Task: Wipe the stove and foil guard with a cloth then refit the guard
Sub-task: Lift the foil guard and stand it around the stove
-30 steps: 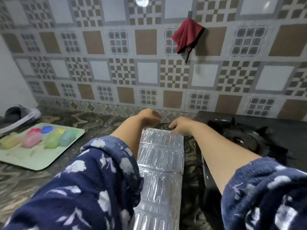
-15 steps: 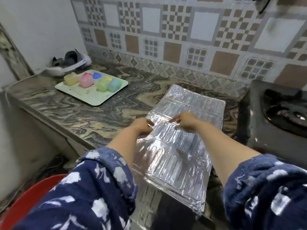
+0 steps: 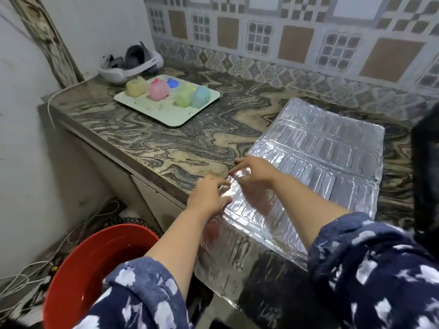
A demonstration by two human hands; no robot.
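The foil guard (image 3: pixel 316 167) lies flat on the marble counter (image 3: pixel 166 148). Its near end hangs over the counter's front edge. Both hands are at the guard's left edge. The left hand (image 3: pixel 209 198) has its fingers bent around that edge and holds it. The right hand (image 3: pixel 254 173) sits on top of the foil just past the left hand, with its fingers spread and reaching to the same edge. I cannot tell if it is pinching the foil or only pressing it.

Far left of the guard is a pale green tray (image 3: pixel 152 110) with soft colored shapes (image 3: pixel 159 90) on it. Behind the tray sits a white and gray headset (image 3: pixel 133 64). Right of the guard is the dark edge of the stove (image 3: pixel 425 162). Down below the guard's hanging end is a red tub (image 3: pixel 90 267) on the floor, with white cables (image 3: pixel 26 274) beside it.
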